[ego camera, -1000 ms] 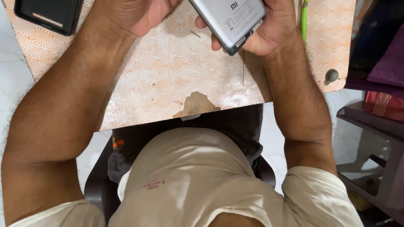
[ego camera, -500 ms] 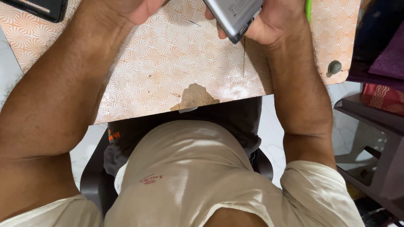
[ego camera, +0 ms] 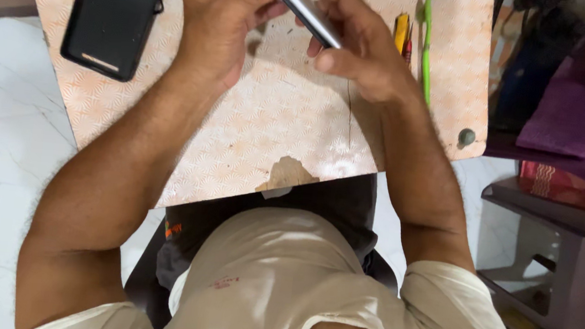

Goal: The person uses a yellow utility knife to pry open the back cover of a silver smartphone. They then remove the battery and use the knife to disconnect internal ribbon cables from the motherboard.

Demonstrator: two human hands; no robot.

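Chipped near edge of the patterned table (ego camera: 260,133). Mid-table, silver phone (ego camera: 311,17) held edge-on betw. left hand (ego camera: 222,18) & right hand (ego camera: 361,46), both gripped. Black case (ego camera: 114,15) at far-left corner; green tool (ego camera: 426,49), prob. a pry stick, far right

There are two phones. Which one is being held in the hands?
The silver phone, gripped edge-on between the left hand and right hand. The black phone lies flat on the table, untouched.

The phone (ego camera: 310,17) pinched between both hands looks like smooth, satin grey metal. The black case (ego camera: 114,15) near the table's left edge seems matt plastic or rubber. The table (ego camera: 267,133) has a textured, patterned laminate, chipped at its near edge.
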